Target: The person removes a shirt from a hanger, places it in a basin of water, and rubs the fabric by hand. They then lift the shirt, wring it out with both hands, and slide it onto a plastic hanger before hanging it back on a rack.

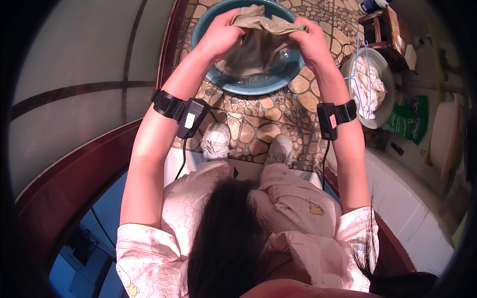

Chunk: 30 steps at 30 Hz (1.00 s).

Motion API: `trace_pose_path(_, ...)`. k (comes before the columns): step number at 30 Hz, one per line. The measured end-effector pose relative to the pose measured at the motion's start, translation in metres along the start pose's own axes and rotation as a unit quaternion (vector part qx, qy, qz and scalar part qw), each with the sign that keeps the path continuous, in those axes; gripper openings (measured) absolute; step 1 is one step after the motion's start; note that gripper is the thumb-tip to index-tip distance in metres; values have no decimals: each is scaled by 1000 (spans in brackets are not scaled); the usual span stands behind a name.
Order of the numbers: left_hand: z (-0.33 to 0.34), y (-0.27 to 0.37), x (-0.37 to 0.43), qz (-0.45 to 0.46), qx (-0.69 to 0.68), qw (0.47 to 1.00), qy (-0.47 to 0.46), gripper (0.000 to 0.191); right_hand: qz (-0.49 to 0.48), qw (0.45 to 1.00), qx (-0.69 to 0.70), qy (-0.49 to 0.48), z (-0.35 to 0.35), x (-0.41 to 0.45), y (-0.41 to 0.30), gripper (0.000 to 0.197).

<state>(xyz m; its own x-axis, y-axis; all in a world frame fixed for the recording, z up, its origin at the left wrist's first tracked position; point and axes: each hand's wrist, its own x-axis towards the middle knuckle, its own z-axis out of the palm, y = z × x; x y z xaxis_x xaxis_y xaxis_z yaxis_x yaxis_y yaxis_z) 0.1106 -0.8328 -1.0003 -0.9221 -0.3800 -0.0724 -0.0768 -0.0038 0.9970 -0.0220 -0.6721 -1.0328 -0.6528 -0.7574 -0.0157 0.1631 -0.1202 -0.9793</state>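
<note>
A wet khaki cloth garment [257, 48] is stretched between my two hands over a blue plastic basin [246, 89]. My left hand [222, 35] grips its left upper edge, and my right hand [311, 43] pinches the right upper edge. The lower part of the cloth hangs down into the basin, where some water [285, 57] glints beside it. Which garment it is, I cannot tell. Parts of my fingers are hidden behind the folds.
To the right, a pale basin [390, 93] holds white laundry [369, 83] with a blue clothes hanger [358, 78] across it. Beyond stands a worn wooden stool [398, 31]. A green plastic packet [408, 119] lies nearby. Pebble-patterned flooring [268, 115] surrounds my shoes; a framed glass panel [82, 56] borders the left.
</note>
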Motion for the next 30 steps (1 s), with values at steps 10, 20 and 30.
trace_pose_path(10,12,88,-13,133,-64,989,7,33,-149,983,104,5,27,-16,-83,11)
trace_pose_path(20,-19,9,15,61,152,985,51,31,-110,983,-130,69,2,1,-3,23)
trace_pose_path(30,-24,-119,-7,-157,567,809,0,80,22,893,-449,-2,-1,-3,107,76)
